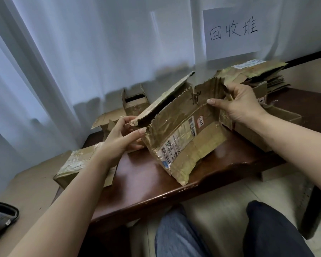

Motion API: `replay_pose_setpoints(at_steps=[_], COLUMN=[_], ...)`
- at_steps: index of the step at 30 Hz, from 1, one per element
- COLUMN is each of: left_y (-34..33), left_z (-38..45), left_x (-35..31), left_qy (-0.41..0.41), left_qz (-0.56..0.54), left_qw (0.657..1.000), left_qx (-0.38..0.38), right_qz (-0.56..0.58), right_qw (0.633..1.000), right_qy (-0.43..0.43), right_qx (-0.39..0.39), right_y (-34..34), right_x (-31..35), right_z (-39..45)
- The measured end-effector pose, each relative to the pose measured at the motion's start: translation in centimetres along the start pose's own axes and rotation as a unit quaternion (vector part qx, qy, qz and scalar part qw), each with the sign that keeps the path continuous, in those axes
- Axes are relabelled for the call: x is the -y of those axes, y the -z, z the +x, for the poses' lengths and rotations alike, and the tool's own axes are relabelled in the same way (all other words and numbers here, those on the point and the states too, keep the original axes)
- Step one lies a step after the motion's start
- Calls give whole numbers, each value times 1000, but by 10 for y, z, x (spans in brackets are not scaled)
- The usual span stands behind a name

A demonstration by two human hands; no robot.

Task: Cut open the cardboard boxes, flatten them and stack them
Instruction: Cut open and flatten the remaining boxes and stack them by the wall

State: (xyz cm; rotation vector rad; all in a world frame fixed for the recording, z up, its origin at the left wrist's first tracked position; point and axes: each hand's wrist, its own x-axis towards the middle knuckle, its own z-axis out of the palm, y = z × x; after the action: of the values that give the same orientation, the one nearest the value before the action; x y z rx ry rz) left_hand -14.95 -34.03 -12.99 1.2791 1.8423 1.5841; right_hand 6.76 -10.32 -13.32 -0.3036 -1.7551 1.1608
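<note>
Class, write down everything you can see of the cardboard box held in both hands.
The box is worn brown cardboard, creased, with torn edges, glossy tape and a white shipping label with barcodes on its near face. It is opened up, flaps raised, half collapsed and tilted, its lower corner resting on the dark wooden table. The left hand pinches its left edge; the right hand grips its upper right flap, thumb across the front.

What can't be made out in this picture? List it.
Head view:
- Box interior: hidden by its own walls.
- Shipping label print: too small, creased.
- Right hand fingers: behind the flap.
- Flattened stack count: layers overlap.
- Dark object on floor: cut by left edge.
</note>
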Motion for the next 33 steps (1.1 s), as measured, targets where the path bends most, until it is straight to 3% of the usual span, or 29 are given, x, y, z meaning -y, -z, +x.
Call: replay_pose_setpoints(at_steps=[6,11,15,17,21,25,30,33], left_y=[-14,7,20,21,11,-5,-5,-3], left_z=[13,22,29,33,33,27,29,29], left_x=[-8,-17,-26,-29,-33,-38,-43,-47], left_qy=[25,-84,-166,-191,-239,-249,-258,-262], left_qz=[-22,75,223,271,304,332,329,338], left_qw=[993,964,916,897,879,869,861,854], left_qx=[-109,-242,-288,-292,-279,-271,-290,-295], right_qz=[23,48,76,23,-155,-369,-535,-529], right_qw=[1000,999,993,995,985,919,838,843], right_qy=[22,5,-63,-66,-64,-87,-57,-38], right_qx=[-1,0,-68,-72,32,111,95,91], right_y=[-6,7,23,23,12,-11,-25,-27], right_x=[5,3,18,33,68,82,66,60], right_z=[0,-1,2,7,14,15,8,7])
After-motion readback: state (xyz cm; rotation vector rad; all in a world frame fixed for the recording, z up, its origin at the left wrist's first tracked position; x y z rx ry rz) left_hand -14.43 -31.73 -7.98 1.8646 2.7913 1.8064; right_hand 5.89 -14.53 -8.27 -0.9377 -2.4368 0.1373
